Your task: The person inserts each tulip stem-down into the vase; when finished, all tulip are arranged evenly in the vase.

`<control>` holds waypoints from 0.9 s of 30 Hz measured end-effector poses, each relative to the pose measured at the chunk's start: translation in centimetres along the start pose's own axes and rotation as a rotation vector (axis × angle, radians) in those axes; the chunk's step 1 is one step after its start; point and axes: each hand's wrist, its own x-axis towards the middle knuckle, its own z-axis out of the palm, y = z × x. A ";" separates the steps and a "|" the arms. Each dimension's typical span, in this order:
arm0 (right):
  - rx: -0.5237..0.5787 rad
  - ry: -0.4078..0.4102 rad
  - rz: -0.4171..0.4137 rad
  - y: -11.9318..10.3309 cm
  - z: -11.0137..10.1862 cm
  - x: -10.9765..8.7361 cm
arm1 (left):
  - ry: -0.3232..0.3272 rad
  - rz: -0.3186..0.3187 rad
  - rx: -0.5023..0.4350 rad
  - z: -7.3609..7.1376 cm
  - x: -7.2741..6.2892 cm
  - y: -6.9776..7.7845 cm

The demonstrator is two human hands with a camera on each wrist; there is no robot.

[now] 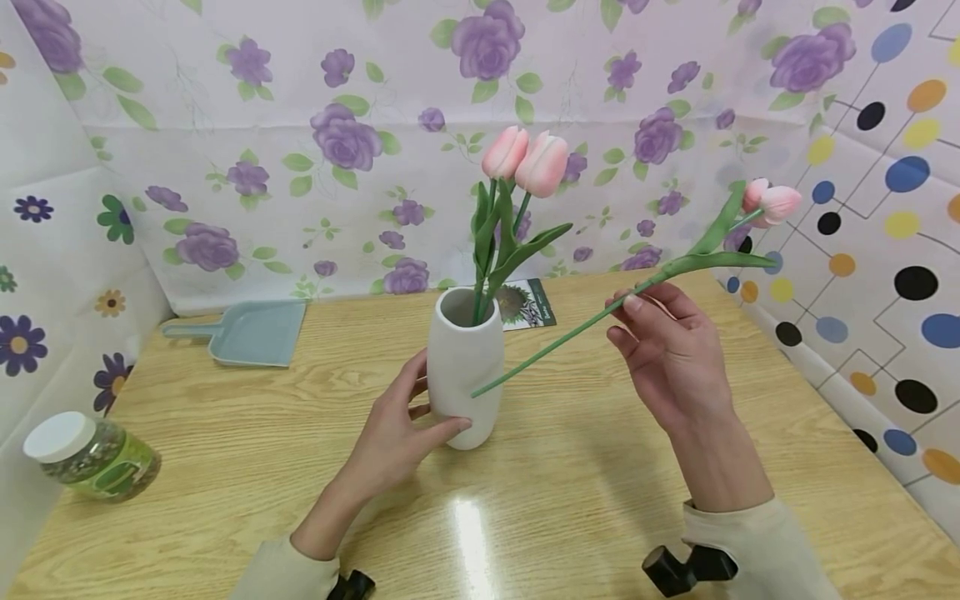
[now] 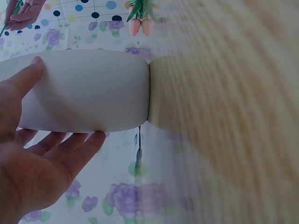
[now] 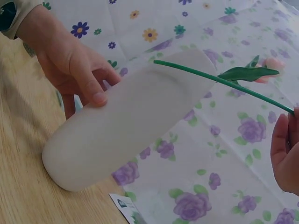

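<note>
A white vase (image 1: 467,367) stands upright on the wooden table, with pink tulips (image 1: 542,164) and green leaves rising from its mouth. My left hand (image 1: 397,429) holds the vase low down, thumb on the near side (image 2: 32,77) and fingers along the other. My right hand (image 1: 671,350) pinches the green stem of another pink tulip (image 1: 570,335) between thumb and fingers, to the right of the vase. This stem slants: two pink heads show at its upper right, and its lower end overlaps the vase's front. In the right wrist view, the stem (image 3: 187,71) crosses before the vase.
A blue-grey dustpan (image 1: 258,333) lies at the back left. At the left edge is a jar (image 1: 112,467) with a white lid. Behind the vase lies a printed card (image 1: 528,304). Patterned sheets surround the table. Pink tulips (image 2: 140,27) also appear beyond the vase's base in the left wrist view.
</note>
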 end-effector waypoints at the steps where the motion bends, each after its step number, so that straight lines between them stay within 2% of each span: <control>1: 0.000 -0.001 -0.004 0.0 0.1 0.0 | 0.001 -0.001 0.000 0.0 0.0 0.0; 13: 0.070 -0.003 -0.040 -0.2 0.9 -0.1 | 0.004 -0.011 0.005 0.0 0.0 -0.1; 20: 0.134 -0.025 -0.091 -0.4 1.4 -0.3 | 0.001 -0.016 0.007 0.0 0.1 -0.1; 27: 0.199 0.027 -0.150 -0.9 2.4 -0.2 | 0.000 -0.023 -0.004 0.0 0.1 0.0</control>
